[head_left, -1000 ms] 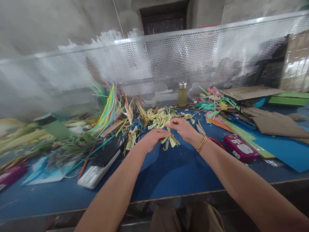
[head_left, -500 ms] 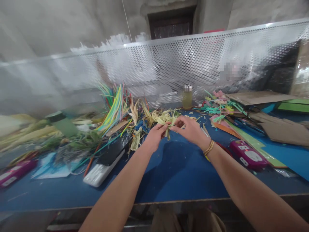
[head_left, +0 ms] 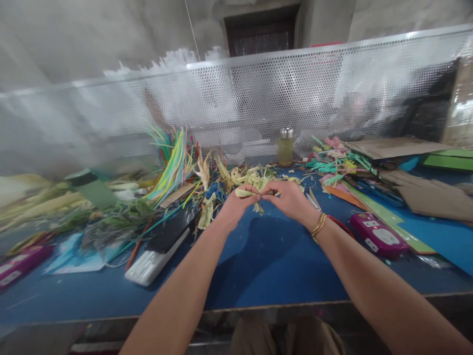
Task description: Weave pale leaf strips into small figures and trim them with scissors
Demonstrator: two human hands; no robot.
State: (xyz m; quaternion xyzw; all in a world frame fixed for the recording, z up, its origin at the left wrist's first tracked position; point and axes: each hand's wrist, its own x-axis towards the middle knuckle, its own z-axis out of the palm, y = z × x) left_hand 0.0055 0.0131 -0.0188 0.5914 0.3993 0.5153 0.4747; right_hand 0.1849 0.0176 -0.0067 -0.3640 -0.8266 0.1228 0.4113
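Note:
My left hand (head_left: 236,206) and my right hand (head_left: 288,198) meet at the fingertips above the blue table (head_left: 273,266). Both pinch a pale green strip of corn husk (head_left: 244,193), one end of which lies across my left fingers. Another part of the husk hangs below the fingertips. Just behind the hands lies a heap of pale husk strips (head_left: 254,175). A loose husk piece (head_left: 207,211) rests left of my left hand, near some blue strands (head_left: 214,191). A gold bracelet (head_left: 319,225) circles my right wrist.
A black phone (head_left: 173,231) lies on a white power bank (head_left: 150,267) at left. Magenta boxes (head_left: 379,235) flank both sides. Colourful stems (head_left: 172,167), a bottle (head_left: 286,148) and a perforated metal screen (head_left: 258,103) stand behind. Scissors (head_left: 313,201) lie by my right wrist; cardboard (head_left: 436,192) lies right.
My fingertips have come closer together on the husk strip. One end of it now lies across my left fingers. The whole view has shifted slightly.

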